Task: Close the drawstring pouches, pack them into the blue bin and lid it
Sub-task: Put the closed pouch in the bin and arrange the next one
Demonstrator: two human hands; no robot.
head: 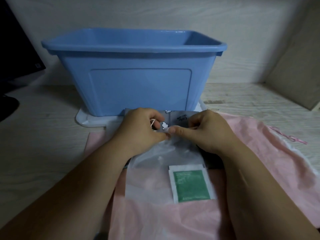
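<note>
Left hand point(138, 130) and right hand point(206, 134): each grip clamped on clear pouch point(150, 172) mouth. Bin point(135, 84) at 12 o'clock unlidded; pink pouch point(259, 161) unpacked. Judged early stage.

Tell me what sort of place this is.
Probably a desk at home or in a small office: a pale wood-grain tabletop, what looks like a dark monitor at the left edge, and a plain wall close behind the blue bin.
</note>
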